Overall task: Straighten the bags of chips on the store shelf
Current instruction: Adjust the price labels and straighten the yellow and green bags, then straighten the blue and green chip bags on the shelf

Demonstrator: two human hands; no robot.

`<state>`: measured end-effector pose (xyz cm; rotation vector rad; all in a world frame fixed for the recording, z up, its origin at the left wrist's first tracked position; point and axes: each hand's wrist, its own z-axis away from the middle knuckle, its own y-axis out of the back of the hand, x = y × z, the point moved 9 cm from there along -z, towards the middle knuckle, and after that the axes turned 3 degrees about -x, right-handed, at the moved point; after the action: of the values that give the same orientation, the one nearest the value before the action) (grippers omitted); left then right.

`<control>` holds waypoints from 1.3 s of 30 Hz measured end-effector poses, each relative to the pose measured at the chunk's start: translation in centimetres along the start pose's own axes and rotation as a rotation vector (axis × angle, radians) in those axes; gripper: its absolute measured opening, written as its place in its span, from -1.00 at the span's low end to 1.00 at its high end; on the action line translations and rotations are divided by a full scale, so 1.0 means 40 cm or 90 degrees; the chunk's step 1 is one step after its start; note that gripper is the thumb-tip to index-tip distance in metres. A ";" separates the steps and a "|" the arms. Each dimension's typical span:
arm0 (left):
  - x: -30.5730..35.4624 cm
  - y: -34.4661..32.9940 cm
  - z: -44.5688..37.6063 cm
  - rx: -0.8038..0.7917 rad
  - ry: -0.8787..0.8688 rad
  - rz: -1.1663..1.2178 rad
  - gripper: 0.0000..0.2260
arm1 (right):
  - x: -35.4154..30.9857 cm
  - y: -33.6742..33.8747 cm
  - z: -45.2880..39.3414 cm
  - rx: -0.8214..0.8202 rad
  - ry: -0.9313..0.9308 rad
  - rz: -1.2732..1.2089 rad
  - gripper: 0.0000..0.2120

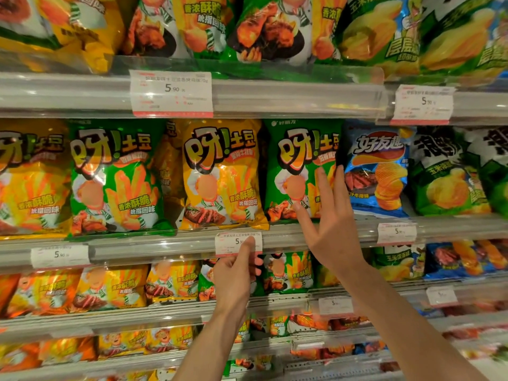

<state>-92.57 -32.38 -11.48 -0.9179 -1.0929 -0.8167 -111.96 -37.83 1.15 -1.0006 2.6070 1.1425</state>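
Touching green bag, right hand spread.

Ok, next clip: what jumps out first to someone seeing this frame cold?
The right hand, fingers spread, lies flat against a green chip bag on the middle shelf, beside a blue chip bag. Below, the left hand pinches the price tag on the shelf rail.
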 end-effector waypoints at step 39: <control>-0.264 -0.622 0.240 -0.046 -0.115 -0.377 -0.77 | 0.759 0.261 0.484 -0.384 -0.382 -0.258 -0.31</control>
<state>-121.07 -32.60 -14.77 -0.7397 -1.5341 -1.2805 -144.65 -35.12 -17.00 -0.9971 1.5425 1.7972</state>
